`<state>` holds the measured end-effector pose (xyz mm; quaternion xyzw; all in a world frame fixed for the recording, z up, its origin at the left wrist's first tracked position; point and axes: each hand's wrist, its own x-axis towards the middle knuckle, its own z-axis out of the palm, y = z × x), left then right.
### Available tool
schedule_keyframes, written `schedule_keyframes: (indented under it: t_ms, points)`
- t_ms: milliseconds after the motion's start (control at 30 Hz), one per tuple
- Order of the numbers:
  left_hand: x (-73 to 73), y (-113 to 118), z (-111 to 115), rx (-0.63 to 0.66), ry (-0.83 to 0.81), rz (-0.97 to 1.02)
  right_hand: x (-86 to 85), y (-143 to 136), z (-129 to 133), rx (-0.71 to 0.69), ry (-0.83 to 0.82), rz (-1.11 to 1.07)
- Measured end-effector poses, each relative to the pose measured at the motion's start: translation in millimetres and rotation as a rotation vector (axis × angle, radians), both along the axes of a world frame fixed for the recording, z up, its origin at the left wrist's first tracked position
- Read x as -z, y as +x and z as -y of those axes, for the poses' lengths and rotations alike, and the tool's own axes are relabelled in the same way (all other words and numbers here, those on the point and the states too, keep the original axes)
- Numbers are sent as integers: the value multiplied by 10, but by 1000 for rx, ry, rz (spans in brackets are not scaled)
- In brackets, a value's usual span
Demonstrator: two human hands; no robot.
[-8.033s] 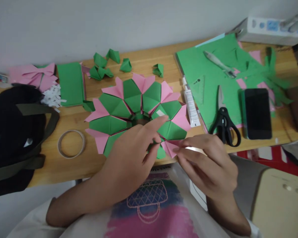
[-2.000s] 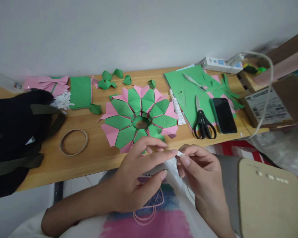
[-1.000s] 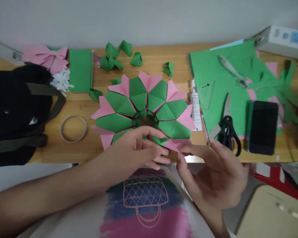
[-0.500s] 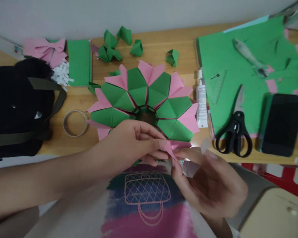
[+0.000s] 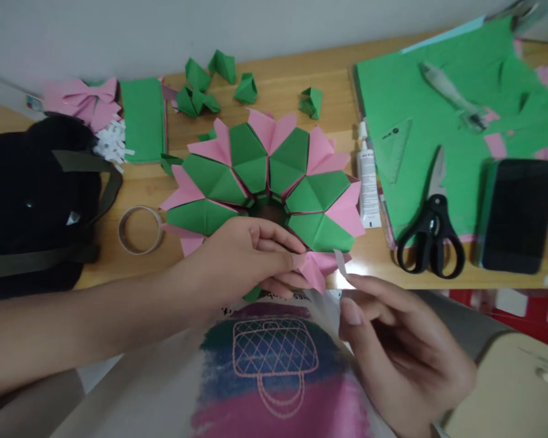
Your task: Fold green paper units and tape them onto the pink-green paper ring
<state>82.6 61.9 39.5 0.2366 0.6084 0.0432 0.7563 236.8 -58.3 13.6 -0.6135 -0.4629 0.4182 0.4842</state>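
Note:
A ring of folded green and pink paper lies at the table's front edge, its lower left part covered by my left hand. The left thumb and fingers pinch its near right side, beside a folded pink paper piece. My right hand is just right of that piece, its thumb and index finger apart. A narrow whitish strip sticks up from the right index fingertip, in front of the pink paper. What kind of strip it is, I cannot make out.
On the right are black scissors, a phone, a glue tube, a triangle ruler and green sheets. A tape roll and black bag lie left. Folded green pieces stand behind the ring.
My right thumb and finger have let go of the pink piece and drawn apart. The whitish strip has moved left and now stands by the pink paper. The left hand keeps its grip.

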Motion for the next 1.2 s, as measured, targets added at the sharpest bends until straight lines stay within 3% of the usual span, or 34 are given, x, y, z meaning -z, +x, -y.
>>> schedule_keyframes:
  t_ms: [100, 200, 267, 367, 500, 733, 1033, 1200]
  points:
    - [-22, 31, -15, -17, -40, 13, -139, -54, 80, 45, -197, -328]
    - [-40, 42, -22, -17, -54, 21, -182, -35, 138, -132, -406, -749]
    - [-44, 36, -18, -8, -43, 22, -166, -6, 156, -224, -471, -968]
    - [-37, 14, -1, 9, -15, 38, -134, 6, 154, -293, -463, -1126]
    - [-13, -16, 21, 9, 30, 61, -134, -30, 145, -305, -419, -1135]
    - [-14, -25, 43, -18, 66, 98, -151, -33, 173, -278, -485, -1164]
    - [-44, -11, 44, 54, 71, 57, -218, -14, 152, -304, -511, -1151]
    - [-48, -10, 57, 72, 78, 62, -245, -29, 148, -268, -426, -1120]
